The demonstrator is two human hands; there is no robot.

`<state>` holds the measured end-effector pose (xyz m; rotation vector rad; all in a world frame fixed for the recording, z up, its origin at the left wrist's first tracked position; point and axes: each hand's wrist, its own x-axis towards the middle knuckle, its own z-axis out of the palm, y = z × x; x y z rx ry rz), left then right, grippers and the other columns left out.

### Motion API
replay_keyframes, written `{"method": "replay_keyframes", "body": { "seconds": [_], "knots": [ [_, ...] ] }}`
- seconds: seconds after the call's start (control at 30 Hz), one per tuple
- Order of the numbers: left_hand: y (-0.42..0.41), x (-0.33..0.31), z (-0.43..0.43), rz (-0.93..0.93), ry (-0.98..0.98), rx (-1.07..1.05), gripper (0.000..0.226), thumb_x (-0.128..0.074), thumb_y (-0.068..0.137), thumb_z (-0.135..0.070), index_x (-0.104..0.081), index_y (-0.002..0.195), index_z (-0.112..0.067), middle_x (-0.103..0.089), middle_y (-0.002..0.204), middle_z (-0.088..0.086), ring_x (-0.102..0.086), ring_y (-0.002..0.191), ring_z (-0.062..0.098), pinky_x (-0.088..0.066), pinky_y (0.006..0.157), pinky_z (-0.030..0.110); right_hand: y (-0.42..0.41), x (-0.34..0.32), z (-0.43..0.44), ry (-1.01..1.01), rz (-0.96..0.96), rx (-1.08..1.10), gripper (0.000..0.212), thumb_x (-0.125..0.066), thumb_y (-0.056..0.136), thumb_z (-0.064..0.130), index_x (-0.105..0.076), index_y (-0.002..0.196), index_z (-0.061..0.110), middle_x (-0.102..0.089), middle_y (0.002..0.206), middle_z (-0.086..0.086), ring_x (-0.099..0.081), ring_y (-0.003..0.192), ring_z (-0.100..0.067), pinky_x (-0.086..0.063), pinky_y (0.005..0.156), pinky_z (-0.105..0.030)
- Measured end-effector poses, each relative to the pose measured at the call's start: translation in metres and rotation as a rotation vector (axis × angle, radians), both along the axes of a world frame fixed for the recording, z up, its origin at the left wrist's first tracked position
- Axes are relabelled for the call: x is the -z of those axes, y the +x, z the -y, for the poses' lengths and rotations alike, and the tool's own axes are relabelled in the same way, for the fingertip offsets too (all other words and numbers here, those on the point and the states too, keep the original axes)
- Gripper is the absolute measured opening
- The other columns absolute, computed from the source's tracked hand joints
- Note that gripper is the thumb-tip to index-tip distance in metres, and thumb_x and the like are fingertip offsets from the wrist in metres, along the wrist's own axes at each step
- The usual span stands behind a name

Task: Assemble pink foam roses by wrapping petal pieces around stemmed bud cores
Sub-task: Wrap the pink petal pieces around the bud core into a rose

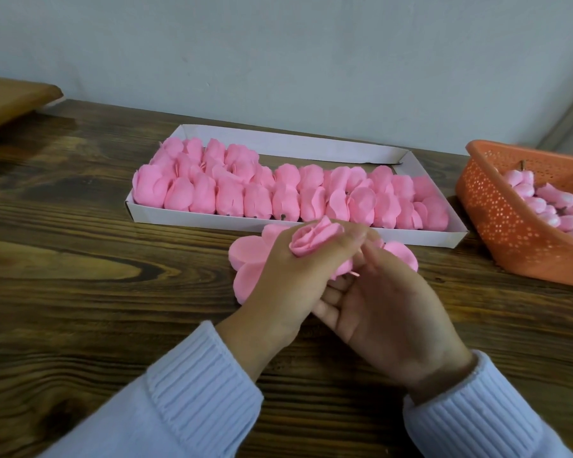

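Note:
A pink foam rose bud (pixel 313 240) sticks up between the fingers of my left hand (pixel 288 282), which grips it from the side. Flat pink petal pieces (pixel 249 256) spread out beneath and to the left of that hand, with another petal lobe (pixel 402 254) showing to the right. My right hand (pixel 387 312) lies palm up under the rose, its fingers curled toward the base; the stem is mostly hidden. Both hands hover just above the wooden table (pixel 97 276).
A white cardboard tray (pixel 311 147) behind my hands holds several rows of finished pink roses (pixel 278 193). An orange perforated plastic basket (pixel 496 209) at the right holds several stemmed bud cores (pixel 543 206). A wooden board (pixel 11 97) lies at the far left.

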<state>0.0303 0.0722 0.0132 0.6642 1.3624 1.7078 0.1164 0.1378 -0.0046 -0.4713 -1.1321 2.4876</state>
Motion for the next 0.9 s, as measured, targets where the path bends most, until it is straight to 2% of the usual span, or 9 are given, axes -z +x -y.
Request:
{"method": "replay_keyframes", "body": {
  "seconds": [0.07,0.2,0.37,0.43,0.5,0.57,0.67,0.73,0.9],
  "knots": [
    [0.0002,0.0009,-0.0005,-0.01,0.013,0.014,0.039,-0.066,0.064,-0.042,-0.074,0.095,-0.02,-0.072,0.082,0.006,-0.068,0.07,0.017,-0.045,0.045,0.017,0.0004,0.0016,0.001,0.031,0.037,0.042,0.024,-0.053,0.093,0.022,-0.073,0.09,0.009,-0.069,0.082,-0.011,-0.069,0.077,-0.018,-0.057,0.077,-0.032],
    [-0.0021,0.0005,0.0014,-0.078,0.159,0.053,0.01,-0.071,0.07,-0.027,-0.074,0.079,-0.027,-0.073,0.079,-0.002,-0.07,0.077,0.01,-0.05,0.054,0.018,0.0013,-0.0011,0.0059,0.122,-0.08,0.033,0.024,-0.062,0.083,0.016,-0.074,0.102,0.008,-0.071,0.102,-0.013,-0.068,0.092,-0.02,-0.055,0.082,-0.031],
    [-0.002,0.0045,0.001,-0.045,0.09,0.013,0.044,-0.073,0.055,-0.046,-0.075,0.089,-0.019,-0.073,0.094,0.012,-0.072,0.081,0.024,-0.055,0.06,0.029,0.0007,0.0014,0.0011,0.023,-0.022,0.004,0.024,-0.055,0.092,0.025,-0.077,0.091,0.015,-0.069,0.077,-0.002,-0.069,0.077,-0.013,-0.058,0.076,-0.027],
    [-0.0021,0.0045,0.0002,-0.06,0.107,0.029,0.027,-0.074,0.064,-0.035,-0.076,0.086,-0.02,-0.074,0.092,0.011,-0.072,0.084,0.026,-0.056,0.06,0.028,0.002,0.0027,0.0022,0.064,-0.01,0.04,0.025,-0.054,0.088,0.021,-0.077,0.092,0.013,-0.072,0.085,-0.006,-0.07,0.082,-0.015,-0.058,0.079,-0.028],
    [-0.0021,0.0014,0.001,-0.089,0.162,0.043,0.01,-0.072,0.069,-0.025,-0.076,0.078,-0.026,-0.075,0.084,0.002,-0.072,0.08,0.014,-0.053,0.056,0.021,0.003,0.0012,0.0043,0.08,-0.055,0.051,0.026,-0.055,0.087,0.013,-0.072,0.104,0.003,-0.071,0.104,-0.014,-0.069,0.096,-0.021,-0.056,0.087,-0.032],
    [-0.0027,0.0009,0.0016,-0.108,0.182,0.044,0.009,-0.071,0.07,-0.024,-0.076,0.077,-0.027,-0.074,0.082,-0.002,-0.071,0.08,0.01,-0.052,0.057,0.02,0.0033,-0.0012,0.0042,0.075,-0.106,0.013,0.031,-0.057,0.086,0.012,-0.066,0.113,-0.002,-0.068,0.112,-0.018,-0.066,0.104,-0.024,-0.054,0.092,-0.036],
    [-0.0027,0.0012,0.0019,-0.065,0.107,0.025,0.018,-0.067,0.07,-0.033,-0.075,0.083,-0.024,-0.075,0.086,0.004,-0.071,0.075,0.014,-0.052,0.054,0.022,0.0019,-0.0024,0.0008,-0.011,-0.061,-0.03,0.035,-0.061,0.08,0.025,-0.069,0.108,0.006,-0.07,0.095,-0.012,-0.07,0.09,-0.02,-0.057,0.083,-0.032],
    [-0.0023,0.0023,0.0011,-0.055,0.073,0.018,0.022,-0.066,0.069,-0.036,-0.075,0.084,-0.023,-0.075,0.089,0.007,-0.071,0.076,0.019,-0.054,0.056,0.025,0.0017,-0.0011,0.0002,-0.024,0.004,-0.009,0.031,-0.061,0.087,0.03,-0.07,0.105,0.006,-0.066,0.092,-0.012,-0.07,0.084,-0.019,-0.058,0.08,-0.031],
    [-0.0016,-0.0001,0.0024,-0.067,0.167,0.03,0.011,-0.067,0.072,-0.026,-0.076,0.078,-0.025,-0.074,0.079,-0.003,-0.07,0.076,0.006,-0.049,0.053,0.016,0.0021,0.0001,0.0051,0.065,-0.117,0.019,0.038,-0.063,0.076,0.012,-0.066,0.113,0.001,-0.067,0.113,-0.019,-0.065,0.105,-0.025,-0.053,0.093,-0.036]
  ]
}}
